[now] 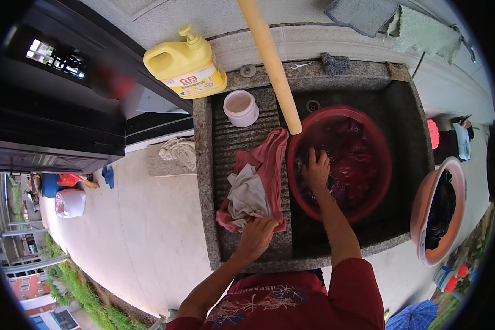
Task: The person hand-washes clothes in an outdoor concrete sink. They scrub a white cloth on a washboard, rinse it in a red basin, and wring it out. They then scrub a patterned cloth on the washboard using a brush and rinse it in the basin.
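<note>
On the ribbed washboard side of a stone sink, a crumpled white cloth lies over a pinkish-red cloth. My left hand is closed at the near edge of this pile, its fingers bent over the white cloth; its fingertips are partly hidden. A round red basin stands in the sink's deep half, holding water and dark red fabric. Over the left part of that basin, my right hand is open, fingers apart, at the water's surface. It grips nothing that I can see.
A wooden pole slants down to the sink's divider. Behind the washboard are a white tub and a yellow detergent jug. A scrub pad rests on the back ledge. At right stands a pink basin with dark clothes.
</note>
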Demonstrator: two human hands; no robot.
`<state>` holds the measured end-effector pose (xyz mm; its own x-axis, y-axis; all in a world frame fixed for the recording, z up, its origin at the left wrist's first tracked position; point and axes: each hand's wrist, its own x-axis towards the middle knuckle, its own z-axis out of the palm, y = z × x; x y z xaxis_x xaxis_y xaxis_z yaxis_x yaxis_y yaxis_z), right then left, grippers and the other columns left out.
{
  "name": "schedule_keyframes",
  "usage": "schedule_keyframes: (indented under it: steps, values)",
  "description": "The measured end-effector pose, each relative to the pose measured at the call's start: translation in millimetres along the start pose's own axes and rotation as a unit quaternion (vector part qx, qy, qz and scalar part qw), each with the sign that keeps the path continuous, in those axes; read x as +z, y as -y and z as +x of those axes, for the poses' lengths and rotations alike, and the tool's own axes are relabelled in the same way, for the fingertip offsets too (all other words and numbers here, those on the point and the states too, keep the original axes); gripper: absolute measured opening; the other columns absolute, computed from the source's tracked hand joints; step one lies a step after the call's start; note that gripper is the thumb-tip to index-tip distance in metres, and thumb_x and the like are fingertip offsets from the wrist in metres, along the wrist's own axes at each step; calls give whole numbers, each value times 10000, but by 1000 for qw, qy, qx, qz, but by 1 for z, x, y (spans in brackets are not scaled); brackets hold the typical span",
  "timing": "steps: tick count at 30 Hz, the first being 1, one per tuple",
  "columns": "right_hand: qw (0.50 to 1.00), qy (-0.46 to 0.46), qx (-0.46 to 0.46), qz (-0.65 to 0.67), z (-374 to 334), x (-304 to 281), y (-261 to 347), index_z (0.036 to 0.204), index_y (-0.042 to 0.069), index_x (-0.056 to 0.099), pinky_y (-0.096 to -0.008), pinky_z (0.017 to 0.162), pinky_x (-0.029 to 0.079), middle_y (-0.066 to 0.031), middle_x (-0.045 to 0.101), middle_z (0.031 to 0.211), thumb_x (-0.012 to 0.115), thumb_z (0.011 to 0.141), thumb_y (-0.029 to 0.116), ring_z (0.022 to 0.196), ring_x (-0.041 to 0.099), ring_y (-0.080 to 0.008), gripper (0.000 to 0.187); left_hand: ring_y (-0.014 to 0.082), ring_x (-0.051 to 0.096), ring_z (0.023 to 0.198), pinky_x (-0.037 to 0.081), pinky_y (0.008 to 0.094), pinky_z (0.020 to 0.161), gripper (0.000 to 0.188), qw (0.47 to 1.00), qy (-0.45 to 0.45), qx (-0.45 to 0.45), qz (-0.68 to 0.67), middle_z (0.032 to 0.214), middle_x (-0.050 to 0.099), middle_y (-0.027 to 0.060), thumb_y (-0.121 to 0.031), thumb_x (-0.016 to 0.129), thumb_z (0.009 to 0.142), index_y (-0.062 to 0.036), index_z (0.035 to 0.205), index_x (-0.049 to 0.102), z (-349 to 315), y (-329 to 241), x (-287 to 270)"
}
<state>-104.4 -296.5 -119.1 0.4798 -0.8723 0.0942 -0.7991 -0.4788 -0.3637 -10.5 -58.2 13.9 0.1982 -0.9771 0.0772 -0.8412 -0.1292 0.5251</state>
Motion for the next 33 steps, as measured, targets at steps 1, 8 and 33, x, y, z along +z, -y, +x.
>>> schedule_keyframes:
  steps: [1,8,33]
  values:
    - [999,14,-49,-17,-9,7,-8,1322,150,404,-491,813,466,-238,383,1255,688,756,181,1080,443,-411,634,233,547,876,447,374,726,350,1000,-2,-24,-5,965,572,34,-18,699,649,-109,965,581,-4,-1,1]
    - [965,-24,-91,244,13,-84,46,1244,138,537,-414,855,459,-184,504,1180,687,718,98,1016,515,-355,548,318,540,1013,436,410,838,209,997,-63,-24,29,1083,574,90,-25,621,748,-52,948,566,-15,-14,-24]
    - [957,-2,-274,92,47,-51,112,1173,174,592,-430,800,476,-155,492,1214,688,740,154,974,509,-344,443,328,524,1162,407,417,1005,123,996,-12,-18,-89,1190,594,113,-29,545,851,-3,971,541,-41,-8,-13]
